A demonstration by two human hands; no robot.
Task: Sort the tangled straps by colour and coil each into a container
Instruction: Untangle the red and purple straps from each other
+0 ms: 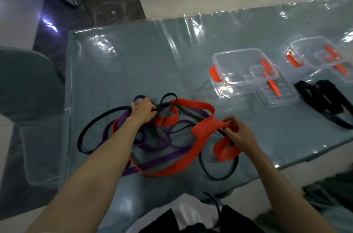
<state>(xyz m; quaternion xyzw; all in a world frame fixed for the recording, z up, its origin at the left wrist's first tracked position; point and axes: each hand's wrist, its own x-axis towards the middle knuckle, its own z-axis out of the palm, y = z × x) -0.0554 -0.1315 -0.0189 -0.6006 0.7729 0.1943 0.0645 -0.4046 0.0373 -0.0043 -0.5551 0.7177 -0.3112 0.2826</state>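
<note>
Near centre of the table, the tangle of flat rubbery orange strap (193, 148), purple strap (152, 160) and thin black strap (86, 133). Right hand (238, 133) pinches an orange fold; left hand (142, 109) grips the black-purple knot. Judged limp, light, grippy: take hold at free loops. Farther right, clear plastic container with orange clips (244, 64).

You have two clear containers with orange latches (242, 64) (321, 51), each with one clear lid (277, 89) (332, 59) beside it, one tangle mixing red (191, 160), purple (152, 162) and black straps (84, 133), one separate black strap pile (324, 97), and two hands (142, 110) (240, 133) on the tabletop (133, 61).
</note>
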